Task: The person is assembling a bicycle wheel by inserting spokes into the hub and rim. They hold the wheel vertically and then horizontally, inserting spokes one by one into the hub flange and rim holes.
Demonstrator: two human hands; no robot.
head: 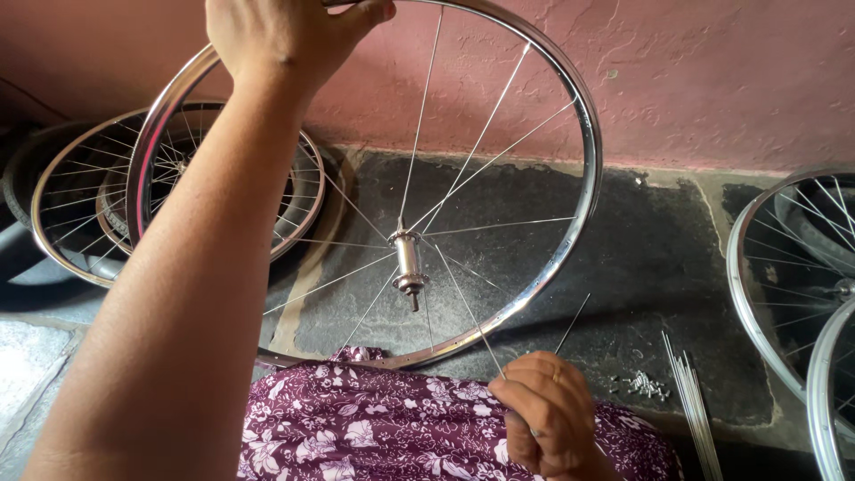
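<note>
— Now, which step is in hand?
— Spoke lacing, it seems: the wheel point(543, 80) is steadied upright by the left hand point(285, 36), clasped on the rim's top; below the hub point(408, 263), a spoke point(463, 303) is pinched by the right hand point(548, 414). Careful threading is called for.

A silver, shiny wheel rim point(583, 134) with silver spokes point(481, 138) and hub point(408, 263) is seen. Purple cloth point(374, 428) is patterned with white flowers. The wall point(712, 71) is pink, the floor point(623, 258) dark grey.
</note>
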